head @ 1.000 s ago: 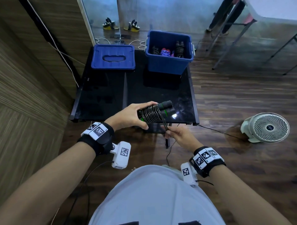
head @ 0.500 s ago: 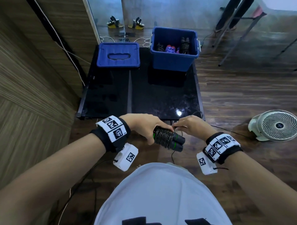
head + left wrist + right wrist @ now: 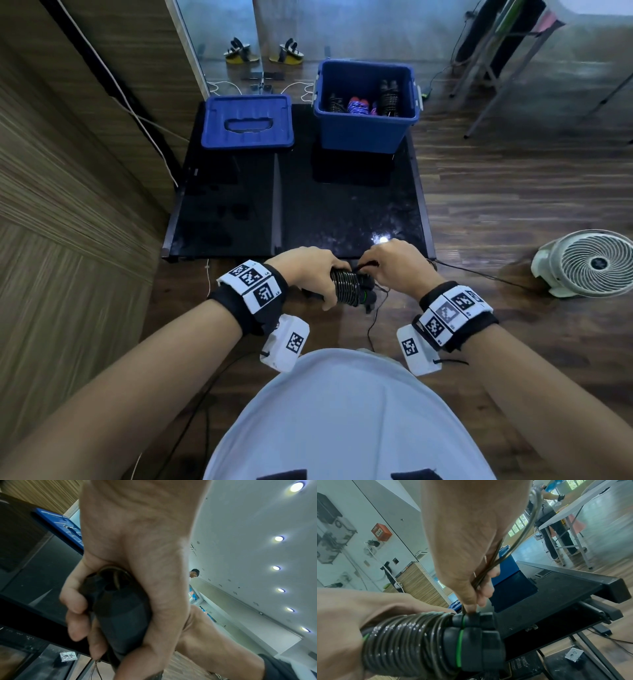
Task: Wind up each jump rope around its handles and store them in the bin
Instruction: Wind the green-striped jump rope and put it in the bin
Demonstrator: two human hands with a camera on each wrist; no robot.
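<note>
Left hand [image 3: 313,274] grips the paired black handles [image 3: 476,639] at centre frame, coils nearly complete; right hand [image 3: 394,265] pinches the last loose loop of jump rope [image 3: 518,536] against them. Tucking and storing remain. Blue bin [image 3: 363,133], upper right, already holds several wound ropes.
</note>
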